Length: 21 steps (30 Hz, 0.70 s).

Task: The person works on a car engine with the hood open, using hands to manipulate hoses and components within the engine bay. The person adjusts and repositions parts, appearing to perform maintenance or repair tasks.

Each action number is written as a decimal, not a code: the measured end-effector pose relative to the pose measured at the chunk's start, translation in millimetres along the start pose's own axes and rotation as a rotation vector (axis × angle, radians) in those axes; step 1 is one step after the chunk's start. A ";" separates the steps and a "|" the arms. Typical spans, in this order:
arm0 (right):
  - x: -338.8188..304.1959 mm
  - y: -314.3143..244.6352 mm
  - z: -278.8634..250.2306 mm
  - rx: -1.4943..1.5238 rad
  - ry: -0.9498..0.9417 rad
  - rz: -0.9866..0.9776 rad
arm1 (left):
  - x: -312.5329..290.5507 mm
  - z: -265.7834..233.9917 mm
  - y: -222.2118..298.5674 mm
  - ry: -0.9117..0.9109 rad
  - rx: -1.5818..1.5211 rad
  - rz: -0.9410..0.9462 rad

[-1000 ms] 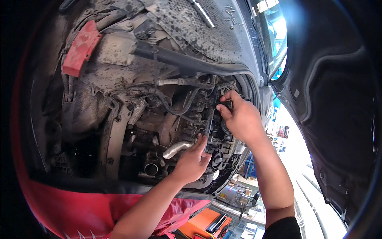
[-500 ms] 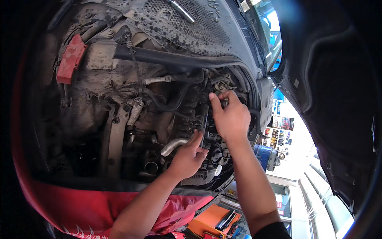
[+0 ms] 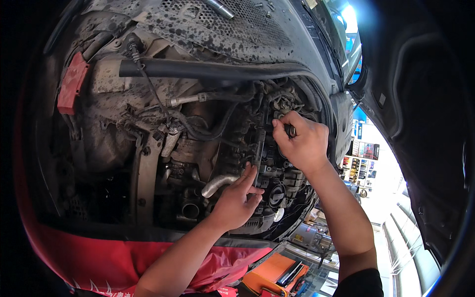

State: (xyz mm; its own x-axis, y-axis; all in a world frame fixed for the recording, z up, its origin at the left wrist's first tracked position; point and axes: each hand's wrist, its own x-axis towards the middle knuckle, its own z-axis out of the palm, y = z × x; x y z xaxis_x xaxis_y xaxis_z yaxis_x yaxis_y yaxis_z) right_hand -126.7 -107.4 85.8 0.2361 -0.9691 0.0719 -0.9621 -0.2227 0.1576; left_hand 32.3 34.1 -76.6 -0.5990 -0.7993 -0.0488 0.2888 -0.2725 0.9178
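I am looking into a dirty car engine bay (image 3: 198,128). My right hand (image 3: 302,143) is closed around a dark tool handle (image 3: 290,130) pressed against black engine parts at the right of the bay. My left hand (image 3: 237,200) is lower, its fingers stretched up and touching a black long part (image 3: 258,148) beside a silver metal pipe (image 3: 217,183). What the tool's tip meets is hidden behind my right hand.
A thick black hose (image 3: 208,72) runs across the top of the bay, with a red plastic cover (image 3: 71,89) at the left. A red fender cloth (image 3: 114,257) lies along the car's front edge. An orange tray (image 3: 274,272) with tools sits below.
Both hands have stayed on the same engine parts. The view has shifted, so the bay sits a little higher and further left than before.
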 end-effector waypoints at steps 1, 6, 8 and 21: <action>-0.2 0.6 -0.3 -0.014 0.006 -0.007 | 0.2 0.1 -1.3 -0.003 0.013 0.017; -0.6 1.5 -3.8 -0.010 -0.014 -0.051 | -1.2 0.1 -5.3 -0.042 -0.011 -0.015; 0.7 2.1 -5.1 0.000 -0.011 -0.087 | -1.3 0.0 -5.5 -0.044 -0.007 -0.012; 14.4 6.6 -11.5 -0.010 -0.076 -0.417 | -2.5 0.1 -2.8 -0.043 0.023 -0.011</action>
State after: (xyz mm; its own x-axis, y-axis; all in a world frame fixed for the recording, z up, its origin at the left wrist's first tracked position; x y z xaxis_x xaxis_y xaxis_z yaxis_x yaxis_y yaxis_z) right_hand -128.1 -121.6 99.2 0.5934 -0.8016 -0.0725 -0.7851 -0.5963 0.1675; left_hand 32.9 37.0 -79.0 -0.6339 -0.7722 -0.0424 0.2653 -0.2685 0.9260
